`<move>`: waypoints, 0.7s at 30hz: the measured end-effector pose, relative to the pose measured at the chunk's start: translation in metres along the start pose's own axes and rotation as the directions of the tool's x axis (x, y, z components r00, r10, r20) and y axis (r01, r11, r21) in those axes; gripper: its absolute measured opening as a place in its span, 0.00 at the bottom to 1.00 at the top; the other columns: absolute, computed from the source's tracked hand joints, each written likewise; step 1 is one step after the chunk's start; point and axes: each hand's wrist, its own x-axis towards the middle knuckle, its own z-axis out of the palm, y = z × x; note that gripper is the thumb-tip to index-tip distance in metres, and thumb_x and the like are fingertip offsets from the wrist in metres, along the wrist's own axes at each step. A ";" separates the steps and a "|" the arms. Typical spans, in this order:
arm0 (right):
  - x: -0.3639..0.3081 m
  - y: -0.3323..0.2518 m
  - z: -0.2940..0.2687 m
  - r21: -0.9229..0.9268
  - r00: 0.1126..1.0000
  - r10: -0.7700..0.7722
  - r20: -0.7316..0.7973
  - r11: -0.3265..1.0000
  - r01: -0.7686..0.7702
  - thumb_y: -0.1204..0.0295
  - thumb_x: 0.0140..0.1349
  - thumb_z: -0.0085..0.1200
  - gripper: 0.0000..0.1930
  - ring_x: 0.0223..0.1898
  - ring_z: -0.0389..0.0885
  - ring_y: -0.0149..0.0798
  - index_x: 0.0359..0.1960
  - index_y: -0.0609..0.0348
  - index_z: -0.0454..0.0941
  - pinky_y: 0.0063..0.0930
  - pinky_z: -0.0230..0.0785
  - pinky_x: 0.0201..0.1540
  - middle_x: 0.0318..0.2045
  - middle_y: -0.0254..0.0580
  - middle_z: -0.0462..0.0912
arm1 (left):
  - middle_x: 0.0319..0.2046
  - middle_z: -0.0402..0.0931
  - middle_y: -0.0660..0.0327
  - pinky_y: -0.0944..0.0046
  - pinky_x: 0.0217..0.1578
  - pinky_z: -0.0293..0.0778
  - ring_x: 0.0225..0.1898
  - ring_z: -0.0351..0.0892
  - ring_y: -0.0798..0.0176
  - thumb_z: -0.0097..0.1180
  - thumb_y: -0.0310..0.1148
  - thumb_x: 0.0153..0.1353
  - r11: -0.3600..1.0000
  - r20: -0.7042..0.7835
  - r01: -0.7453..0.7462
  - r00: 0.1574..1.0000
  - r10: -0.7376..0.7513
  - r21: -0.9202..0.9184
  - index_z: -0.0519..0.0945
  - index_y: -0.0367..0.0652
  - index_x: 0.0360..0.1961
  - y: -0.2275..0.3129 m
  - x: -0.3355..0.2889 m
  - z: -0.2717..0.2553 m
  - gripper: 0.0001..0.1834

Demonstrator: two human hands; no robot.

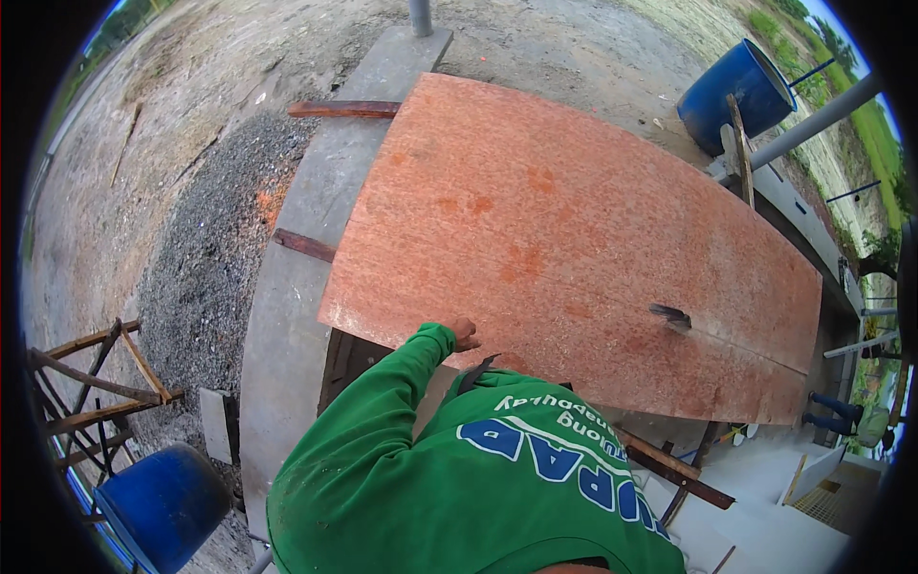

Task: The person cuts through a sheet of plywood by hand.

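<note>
At the near edge of a reddish board [583, 230] stretching lengthwise rightward, the left hand [464, 335] curls its fingers, grip unclear.

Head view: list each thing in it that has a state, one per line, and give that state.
Board: lying flat, stained with orange patches, a narrow line running in from its right edge
Left hand: at the board's near edge, grip unclear
Dark thing: on the board, too blurred to name
Wooden strips: jutting out from under the board
Gravel: loose, heaped beside the concrete slab
Upper-right barrel: open end showing
</note>
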 end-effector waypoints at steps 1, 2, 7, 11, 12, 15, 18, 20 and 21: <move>-0.012 -0.011 0.007 0.150 0.999 0.025 -0.035 0.989 -0.020 0.50 0.61 0.37 0.28 0.50 0.69 0.40 0.56 0.58 0.64 0.34 0.60 0.51 0.52 0.46 0.71 | 0.37 0.76 0.45 0.54 0.44 0.70 0.43 0.75 0.45 0.56 0.48 0.51 1.000 -0.032 -0.030 0.999 0.030 0.008 0.75 0.37 0.43 0.002 0.000 -0.002 0.26; -0.019 -0.028 0.014 0.374 0.997 0.065 -0.050 0.926 -0.041 0.50 0.62 0.36 0.28 0.50 0.68 0.40 0.56 0.57 0.64 0.34 0.60 0.51 0.52 0.46 0.71 | 0.34 0.77 0.44 0.55 0.42 0.71 0.41 0.76 0.46 0.56 0.47 0.52 0.996 -0.097 -0.086 0.992 0.086 -0.001 0.75 0.35 0.43 -0.010 0.007 0.006 0.26; -0.093 -0.205 -0.023 0.867 0.991 0.055 0.125 0.479 -0.137 0.43 0.60 0.31 0.36 0.63 0.53 0.43 0.62 0.57 0.54 0.41 0.41 0.63 0.60 0.43 0.61 | 0.34 0.77 0.43 0.56 0.43 0.72 0.39 0.78 0.48 0.55 0.46 0.51 0.997 0.024 -0.066 0.997 0.067 -0.045 0.75 0.33 0.42 -0.021 -0.010 -0.007 0.26; -0.071 -0.184 -0.008 0.450 0.961 -0.240 -0.136 0.849 0.276 0.48 0.62 0.36 0.32 0.58 0.62 0.47 0.60 0.59 0.57 0.43 0.53 0.58 0.58 0.49 0.63 | 0.30 0.78 0.43 0.58 0.37 0.74 0.35 0.80 0.50 0.57 0.45 0.51 0.990 0.069 -0.136 0.988 0.138 -0.027 0.76 0.32 0.41 -0.051 0.016 -0.003 0.25; -0.063 -0.169 0.000 0.121 0.939 -0.325 -0.116 0.933 0.338 0.50 0.61 0.37 0.31 0.57 0.64 0.48 0.60 0.58 0.57 0.42 0.54 0.58 0.58 0.51 0.63 | 0.29 0.78 0.43 0.58 0.35 0.75 0.33 0.80 0.51 0.57 0.44 0.51 0.988 0.083 -0.138 0.986 0.144 -0.068 0.76 0.32 0.40 -0.057 0.023 -0.003 0.24; -0.042 -0.079 0.051 -0.074 0.967 -0.207 0.150 0.973 0.220 0.46 0.59 0.36 0.32 0.59 0.60 0.53 0.60 0.51 0.58 0.42 0.50 0.61 0.60 0.55 0.59 | 0.27 0.78 0.44 0.60 0.30 0.75 0.29 0.80 0.55 0.57 0.42 0.53 0.974 0.061 -0.227 0.972 0.225 0.023 0.75 0.31 0.41 -0.045 0.030 -0.017 0.23; -0.110 -0.126 0.020 -0.060 0.877 0.479 0.047 0.877 -0.476 0.38 0.54 0.34 0.37 0.61 0.52 0.58 0.61 0.47 0.57 0.58 0.43 0.60 0.63 0.49 0.53 | 0.26 0.78 0.46 0.63 0.28 0.75 0.26 0.80 0.57 0.57 0.42 0.53 0.988 0.110 -0.152 0.982 0.151 0.005 0.74 0.31 0.42 0.005 0.005 -0.040 0.23; -0.126 -0.094 0.017 -0.130 0.857 0.509 -0.086 0.847 -0.516 0.37 0.52 0.37 0.38 0.63 0.47 0.59 0.61 0.46 0.57 0.68 0.39 0.57 0.64 0.48 0.51 | 0.24 0.78 0.47 0.63 0.27 0.75 0.25 0.80 0.58 0.56 0.41 0.54 0.977 0.102 -0.204 0.975 0.198 0.058 0.73 0.31 0.43 -0.004 0.013 -0.039 0.23; -0.129 -0.078 0.021 -0.128 0.841 0.521 -0.144 0.833 -0.538 0.39 0.53 0.38 0.37 0.62 0.51 0.58 0.61 0.46 0.58 0.64 0.42 0.58 0.62 0.49 0.55 | 0.25 0.78 0.47 0.63 0.27 0.75 0.25 0.80 0.58 0.56 0.41 0.53 0.976 0.107 -0.202 0.975 0.194 0.075 0.73 0.31 0.43 -0.010 0.015 -0.038 0.23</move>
